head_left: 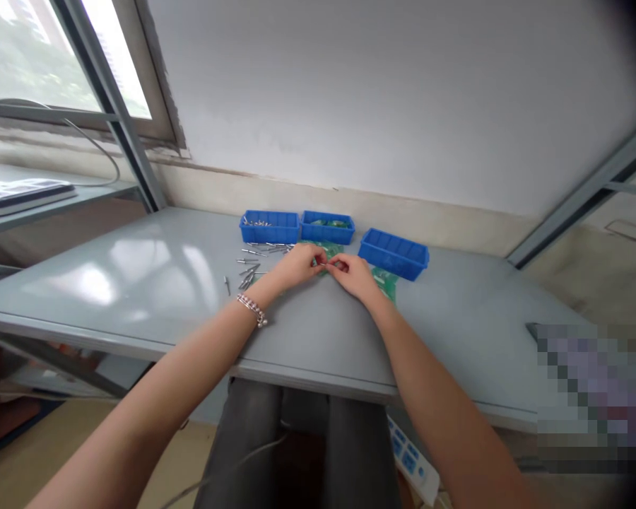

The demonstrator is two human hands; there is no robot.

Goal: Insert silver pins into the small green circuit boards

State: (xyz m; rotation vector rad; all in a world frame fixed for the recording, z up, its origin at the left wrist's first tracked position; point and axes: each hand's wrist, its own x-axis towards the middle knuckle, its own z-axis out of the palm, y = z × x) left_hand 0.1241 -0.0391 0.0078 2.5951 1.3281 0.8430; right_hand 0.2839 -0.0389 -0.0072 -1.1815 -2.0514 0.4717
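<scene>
My left hand (303, 263) and my right hand (352, 273) meet over the table, fingertips almost touching. Both are closed in a pinch, with a small thin pale piece (323, 265) between them; its kind is too small to make out. Behind and below the hands lies a green plastic bag (328, 248), partly hidden. Another green bag (384, 281) is beside my right wrist. To the left of my left hand are several loose metal blind rivets (248, 276), scattered on the tabletop.
Three blue bins stand along the back: a left bin (270, 233) with metal pieces, a middle bin (327, 232) with green packets, and a right bin (393, 254). The grey table (138, 283) has metal shelf posts at both sides. A power strip (413, 463) hangs below.
</scene>
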